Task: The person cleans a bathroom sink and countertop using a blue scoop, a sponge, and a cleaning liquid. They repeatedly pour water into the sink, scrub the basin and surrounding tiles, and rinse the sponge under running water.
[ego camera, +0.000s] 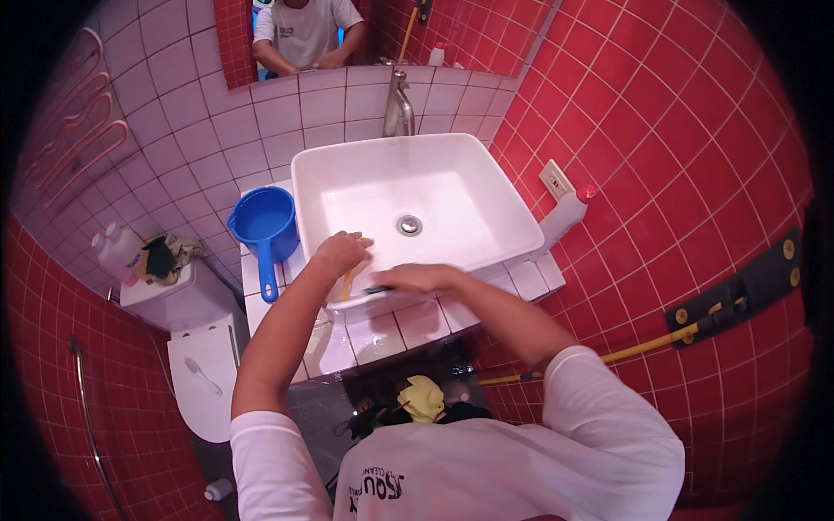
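Note:
A white rectangular vessel basin [469, 195] stands on a tiled counter, its metal drain plug [409, 225] at the middle of the floor. My left hand [342, 253] is at the basin's front left, closed around a thin yellow strip [347, 284]; its full shape is partly hidden by the fingers. Beside it, my right hand [417, 279] is blurred at the front wall of the basin. Under its fingertips shows the edge of a dark pad [379, 289], mostly covered by the hand. A metal faucet [399, 107] rises behind the basin.
A blue dipper [264, 218] stands left of the basin, its handle towards me. At right is a white bottle with a red cap [565, 211]. Further left, a toilet [202, 384] carries a brush [203, 376] on its lid. A yellow pole [651, 342] crosses the right wall.

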